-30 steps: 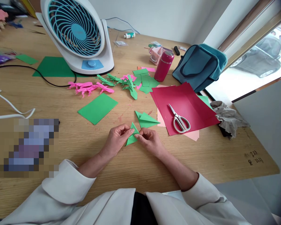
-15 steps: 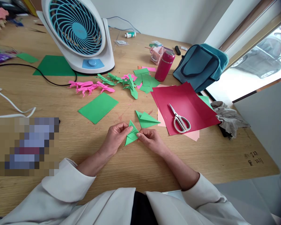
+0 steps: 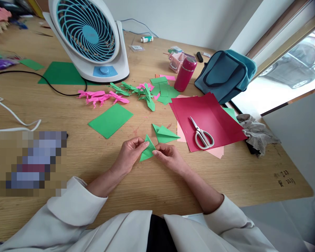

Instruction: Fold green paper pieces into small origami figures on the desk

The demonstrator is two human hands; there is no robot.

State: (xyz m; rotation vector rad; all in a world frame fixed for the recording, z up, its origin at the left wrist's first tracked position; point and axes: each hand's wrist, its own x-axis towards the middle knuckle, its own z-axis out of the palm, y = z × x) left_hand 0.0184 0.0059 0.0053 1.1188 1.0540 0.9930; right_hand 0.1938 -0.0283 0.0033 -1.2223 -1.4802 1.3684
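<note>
Between my two hands is a small piece of folded green paper (image 3: 147, 152), shaped roughly like a triangle. My left hand (image 3: 130, 154) pinches its upper left side between thumb and fingers. At its right edge, my right hand (image 3: 168, 157) grips it with the thumb on top. Just beyond my right hand lies a second folded green paper (image 3: 168, 134) with a pointed right end. A flat green paper rectangle (image 3: 110, 120) rests farther off, past my left hand. The undersides of the held paper and some fingertips are hidden.
White-handled scissors (image 3: 203, 137) lie on red paper sheets (image 3: 220, 119) to the right. Pink folded paper figures (image 3: 101, 97) and green ones (image 3: 148, 98) sit ahead. Behind stand a fan (image 3: 105, 71), a red bottle (image 3: 185, 74) and a teal bag (image 3: 225, 75). A blurred-out patch (image 3: 34, 162) is at left.
The lower part of the held green paper has shifted slightly, and my right thumb has slid a little to the left along its edge. Both hands keep their hold.
</note>
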